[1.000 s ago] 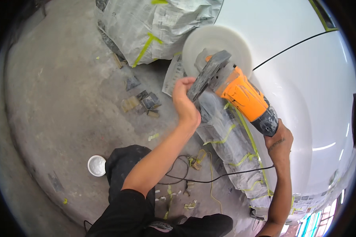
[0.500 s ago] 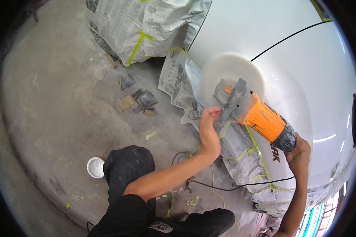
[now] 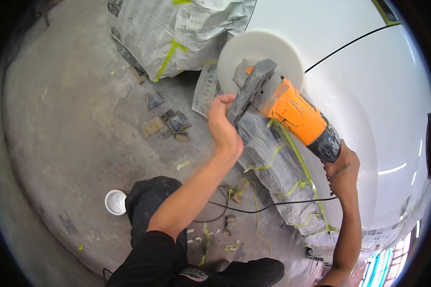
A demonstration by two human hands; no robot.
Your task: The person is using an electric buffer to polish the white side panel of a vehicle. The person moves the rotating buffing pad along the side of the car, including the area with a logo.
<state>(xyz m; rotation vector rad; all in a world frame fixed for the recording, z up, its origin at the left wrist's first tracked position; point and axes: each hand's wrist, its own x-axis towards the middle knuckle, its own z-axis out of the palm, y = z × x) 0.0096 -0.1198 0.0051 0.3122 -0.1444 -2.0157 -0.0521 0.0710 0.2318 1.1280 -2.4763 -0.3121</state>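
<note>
An orange and black power polisher [image 3: 297, 112] spans between my two hands, its wide white round pad [image 3: 285, 50] against the white car panel [image 3: 364, 105]. The pad looks blurred, as if spinning, and overlaps the panel's lower edge near the dark seam. My left hand [image 3: 222, 119] is closed at the lower end of the worn, dusty front handle [image 3: 254, 91]; its fingertips are partly hidden. At the rear, my right hand [image 3: 345, 170] wraps round the black grip end. A black power cord [image 3: 273, 204] runs from near that hand to the floor.
Newspaper masking [image 3: 191, 36] with yellow-green tape covers the wheel area, and more [image 3: 277, 172] lines the car's lower edge. Sanding pads and blocks [image 3: 178, 121] lie on the concrete floor. Beside my knee stands a white tub [image 3: 108, 204]. Tape scraps [image 3: 232, 245] and a thin yellow cord [image 3: 257, 225] lie nearby.
Both hands have moved the polisher up and to the left along the panel, bringing its pad over the panel's edge by the masked wheel area. The grips look the same.
</note>
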